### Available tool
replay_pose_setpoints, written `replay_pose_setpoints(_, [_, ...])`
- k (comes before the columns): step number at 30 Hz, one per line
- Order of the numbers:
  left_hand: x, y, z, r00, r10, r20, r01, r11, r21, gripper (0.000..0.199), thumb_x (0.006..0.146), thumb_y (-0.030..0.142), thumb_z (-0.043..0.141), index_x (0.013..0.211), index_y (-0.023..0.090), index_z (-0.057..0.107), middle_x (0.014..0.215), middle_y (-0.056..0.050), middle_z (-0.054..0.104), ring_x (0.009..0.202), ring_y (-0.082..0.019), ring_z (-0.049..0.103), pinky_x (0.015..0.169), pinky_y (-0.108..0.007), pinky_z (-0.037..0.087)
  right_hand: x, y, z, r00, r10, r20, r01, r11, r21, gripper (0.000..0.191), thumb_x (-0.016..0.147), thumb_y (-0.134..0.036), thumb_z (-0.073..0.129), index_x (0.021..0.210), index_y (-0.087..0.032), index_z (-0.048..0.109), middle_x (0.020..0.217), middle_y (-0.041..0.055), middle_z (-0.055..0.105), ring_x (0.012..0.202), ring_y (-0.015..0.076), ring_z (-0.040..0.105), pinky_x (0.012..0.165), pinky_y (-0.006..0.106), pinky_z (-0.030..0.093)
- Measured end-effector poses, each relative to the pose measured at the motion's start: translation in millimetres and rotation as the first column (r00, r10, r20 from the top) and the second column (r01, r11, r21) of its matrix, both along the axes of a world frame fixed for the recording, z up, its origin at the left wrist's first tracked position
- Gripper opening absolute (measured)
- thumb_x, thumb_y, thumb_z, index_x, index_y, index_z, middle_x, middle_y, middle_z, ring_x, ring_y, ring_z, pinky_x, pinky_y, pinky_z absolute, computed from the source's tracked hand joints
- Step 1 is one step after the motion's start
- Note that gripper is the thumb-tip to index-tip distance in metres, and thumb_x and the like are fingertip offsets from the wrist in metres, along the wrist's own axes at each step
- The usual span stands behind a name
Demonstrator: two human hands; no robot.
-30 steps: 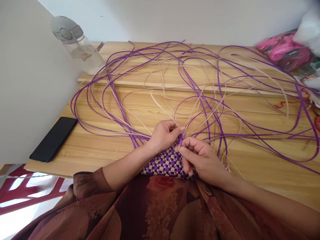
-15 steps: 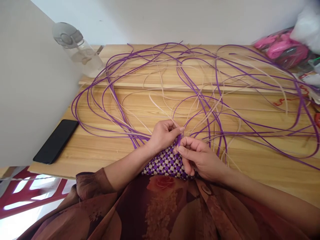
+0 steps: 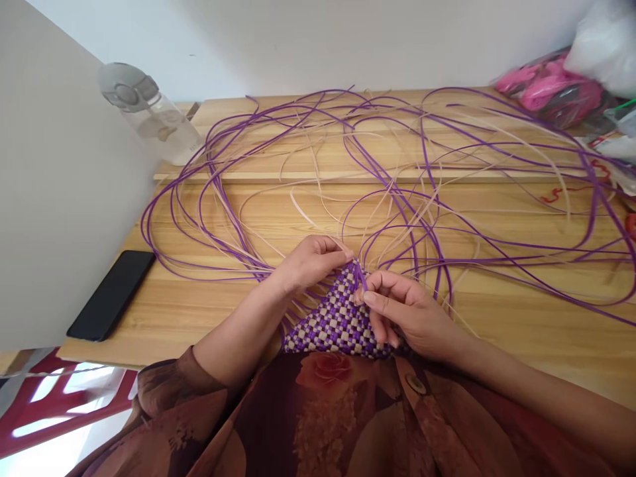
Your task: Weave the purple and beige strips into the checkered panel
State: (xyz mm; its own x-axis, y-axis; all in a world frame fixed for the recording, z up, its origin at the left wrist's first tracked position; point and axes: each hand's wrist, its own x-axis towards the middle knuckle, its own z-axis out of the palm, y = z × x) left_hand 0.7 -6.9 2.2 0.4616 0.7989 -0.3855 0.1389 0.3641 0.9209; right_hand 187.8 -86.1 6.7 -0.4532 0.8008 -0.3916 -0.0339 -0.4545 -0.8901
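Observation:
A woven piece (image 3: 330, 321) in purple, beige and dark checks lies between my hands, its lower edge against the patterned garment. At its upper tip my left hand (image 3: 318, 262) is closed, thumb and index finger pinching a beige strand. My right hand (image 3: 397, 305) is closed too, its thumb and index finger on a purple strand (image 3: 362, 277) at the right side of the tip. Long purple strands (image 3: 228, 199) and thin beige strands fan out from the weave in big loops over the wooden table.
A clear bottle with a grey lid (image 3: 149, 109) stands at the back left. A black phone (image 3: 112, 295) lies on the table (image 3: 173, 318) near its left edge. Plastic bags with pink contents (image 3: 551, 86) sit at the back right, near a red cord (image 3: 559, 193).
My left hand has moved slightly left, uncovering more of the weave. My right hand has shifted a little right, drawing the purple strand with it. The camera view has tilted slightly.

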Motion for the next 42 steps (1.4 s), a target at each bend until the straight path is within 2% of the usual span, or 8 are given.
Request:
replay_pose_setpoints(7, [0.2, 1.3, -1.2, 0.996, 0.069, 0.062, -0.064, 0.994, -0.084, 0.019, 0.061, 0.023, 0.077, 0.074, 0.012, 0.068, 0.067, -0.002, 0.065, 0.057, -0.008, 0.052, 0.056, -0.022, 0.037, 2.4, 0.6, -4.7, 1.0, 0.004, -0.028, -0.004, 1.0, 0.01, 0.027, 0.091, -0.042, 0.059, 0.087, -0.019, 0.046, 0.052, -0.0039, 0.061, 0.036, 0.0045, 0.043, 0.037, 0.014, 0.03])
replay_pose_setpoints(16, [7.1, -4.1, -7.2, 0.996, 0.068, -0.059, -0.071, 0.996, -0.049, 0.015, 0.066, 0.027, 0.069, 0.074, 0.014, 0.07, 0.06, 0.001, 0.061, 0.05, -0.008, 0.045, 0.05, -0.023, 0.031, -0.7, 1.7, -5.1, 1.0, 0.005, -0.009, -0.004, 0.999, 0.031, 0.029, 0.089, -0.044, 0.06, 0.088, -0.019, 0.046, 0.052, -0.0046, 0.06, 0.036, 0.0049, 0.042, 0.037, 0.014, 0.029])
replay_pose_setpoints(21, [10.1, -6.7, -10.1, 0.992, 0.124, 0.029, -0.123, 0.992, -0.024, 0.009, 0.064, 0.022, 0.067, 0.07, 0.015, 0.069, 0.06, 0.001, 0.061, 0.052, -0.009, 0.047, 0.052, -0.023, 0.033, -3.3, 1.5, -5.0, 1.0, 0.021, 0.013, -0.021, 0.999, 0.035, 0.027, 0.089, -0.043, 0.059, 0.087, -0.019, 0.046, 0.05, -0.0051, 0.059, 0.035, 0.0051, 0.04, 0.036, 0.014, 0.028])
replay_pose_setpoints(27, [18.4, -13.4, -17.2, 0.969, 0.223, 0.107, -0.22, 0.975, -0.045, 0.026, 0.062, 0.034, 0.08, 0.068, 0.013, 0.067, 0.066, -0.001, 0.065, 0.059, -0.011, 0.054, 0.06, -0.025, 0.041, -8.1, 0.9, -5.4, 1.0, 0.012, -0.01, -0.012, 1.0, -0.017, 0.028, 0.088, -0.043, 0.06, 0.084, -0.019, 0.047, 0.042, -0.0072, 0.053, 0.03, 0.0042, 0.035, 0.033, 0.012, 0.025])
replay_pose_setpoints(31, [22.8, -15.7, -20.8, 0.967, 0.241, 0.086, -0.239, 0.97, -0.035, 0.026, 0.06, 0.034, 0.082, 0.064, 0.013, 0.066, 0.062, 0.0, 0.063, 0.056, -0.01, 0.052, 0.057, -0.025, 0.039, -5.2, 4.2, 0.1, 0.995, 0.088, -0.041, -0.092, 0.99, -0.103, 0.027, 0.089, -0.042, 0.059, 0.081, -0.018, 0.049, 0.035, -0.0093, 0.045, 0.026, 0.0031, 0.028, 0.03, 0.011, 0.019])
replay_pose_setpoints(34, [20.7, -12.7, -17.7, 0.964, 0.235, 0.122, -0.232, 0.972, -0.038, 0.027, 0.062, 0.035, 0.081, 0.064, 0.013, 0.066, 0.06, 0.0, 0.061, 0.054, -0.009, 0.048, 0.055, -0.024, 0.036, 0.6, 17.5, 9.1, 0.983, 0.171, 0.06, -0.167, 0.984, -0.064, 0.026, 0.092, -0.041, 0.054, 0.082, -0.017, 0.053, 0.041, -0.0057, 0.052, 0.027, 0.0045, 0.037, 0.03, 0.012, 0.027])
replay_pose_setpoints(38, [16.0, -8.6, -12.1, 0.961, 0.181, 0.209, -0.183, 0.983, -0.011, 0.026, 0.065, 0.035, 0.08, 0.064, 0.013, 0.066, 0.06, 0.001, 0.058, 0.055, -0.008, 0.046, 0.056, -0.023, 0.033, 6.8, 45.9, 17.8, 0.96, -0.018, 0.28, -0.012, 0.995, 0.103, 0.02, 0.092, -0.034, 0.055, 0.083, -0.016, 0.055, 0.065, -0.0011, 0.062, 0.037, 0.0063, 0.055, 0.029, 0.013, 0.034])
replay_pose_setpoints(42, [14.3, -7.7, -10.9, 0.958, 0.147, 0.247, -0.168, 0.984, 0.064, 0.026, 0.065, 0.034, 0.081, 0.065, 0.013, 0.065, 0.061, 0.002, 0.056, 0.057, -0.008, 0.044, 0.059, -0.023, 0.032, 7.5, 63.2, 17.1, 0.941, -0.108, 0.322, 0.062, 0.987, 0.148, 0.017, 0.09, -0.028, 0.057, 0.079, -0.015, 0.055, 0.066, -0.0017, 0.059, 0.037, 0.0058, 0.054, 0.027, 0.015, 0.031])
